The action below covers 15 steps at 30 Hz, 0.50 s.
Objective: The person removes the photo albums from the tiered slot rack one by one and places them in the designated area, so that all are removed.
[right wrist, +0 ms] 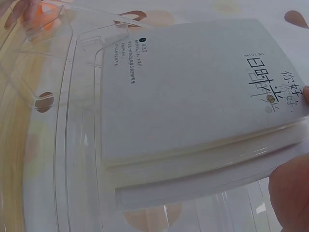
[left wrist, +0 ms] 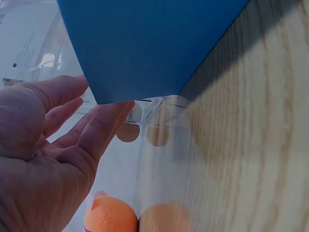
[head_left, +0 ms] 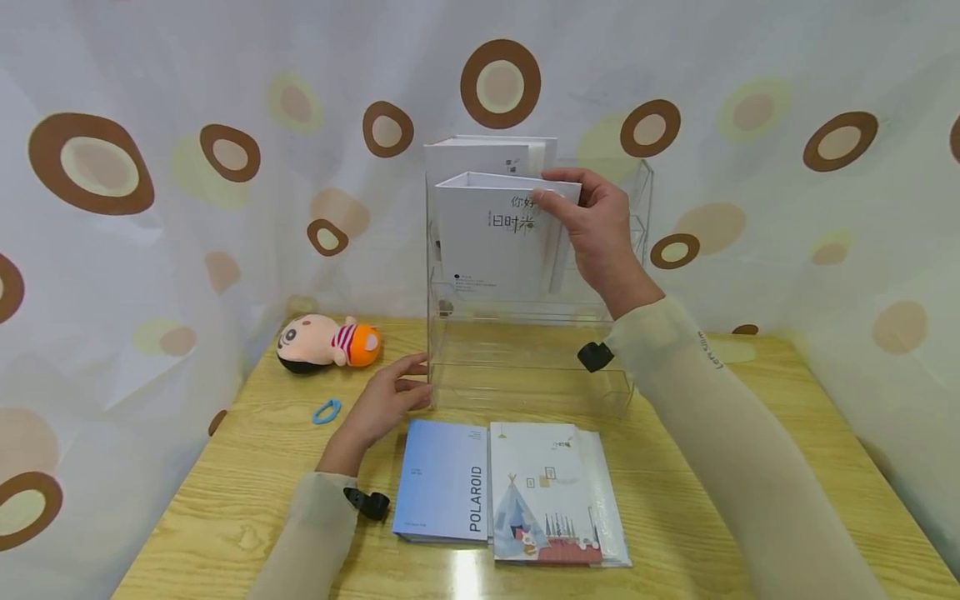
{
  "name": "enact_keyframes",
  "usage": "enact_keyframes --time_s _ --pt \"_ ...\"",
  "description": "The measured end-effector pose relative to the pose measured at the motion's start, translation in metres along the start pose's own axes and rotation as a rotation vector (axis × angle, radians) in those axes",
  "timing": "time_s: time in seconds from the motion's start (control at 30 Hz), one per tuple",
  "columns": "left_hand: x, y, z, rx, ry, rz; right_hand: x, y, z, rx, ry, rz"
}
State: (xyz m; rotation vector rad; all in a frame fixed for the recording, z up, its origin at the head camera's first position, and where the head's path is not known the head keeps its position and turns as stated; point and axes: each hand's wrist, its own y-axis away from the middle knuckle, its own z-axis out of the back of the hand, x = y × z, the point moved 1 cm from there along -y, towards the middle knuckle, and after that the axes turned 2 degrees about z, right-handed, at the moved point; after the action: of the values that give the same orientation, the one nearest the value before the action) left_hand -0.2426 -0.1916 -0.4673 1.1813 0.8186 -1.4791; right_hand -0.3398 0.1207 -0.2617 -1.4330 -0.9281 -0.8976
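A white photo album (head_left: 480, 242) with dark Chinese lettering stands upright at the middle level of a clear acrylic rack (head_left: 525, 377). My right hand (head_left: 603, 225) grips its upper right corner, thumb on the front cover and fingers behind. In the right wrist view the album (right wrist: 193, 92) is beside the rack's clear edge; whether its bottom bears on the shelf I cannot tell. Behind it, a second white album (head_left: 480, 156) stands on the top level. My left hand (head_left: 382, 400) touches the rack's lower left side with extended fingers.
Before the rack lie a blue album marked POLAROID (head_left: 442, 483) and a white album with a tent drawing (head_left: 543, 492). On the left are a plush doll (head_left: 330, 342) and a small blue ring-shaped item (head_left: 326, 411). A patterned curtain (head_left: 150, 275) hangs behind the wooden table (head_left: 225, 475).
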Motion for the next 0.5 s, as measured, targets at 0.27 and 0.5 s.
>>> enact_keyframes --time_s 0.27,0.5 --pt "0.002 0.000 0.000 0.003 0.000 -0.007 0.004 0.003 0.005 -0.027 0.043 0.042" --pt "0.001 0.000 0.000 0.004 -0.002 -0.015 0.013 0.009 0.012 -0.056 0.074 0.069"
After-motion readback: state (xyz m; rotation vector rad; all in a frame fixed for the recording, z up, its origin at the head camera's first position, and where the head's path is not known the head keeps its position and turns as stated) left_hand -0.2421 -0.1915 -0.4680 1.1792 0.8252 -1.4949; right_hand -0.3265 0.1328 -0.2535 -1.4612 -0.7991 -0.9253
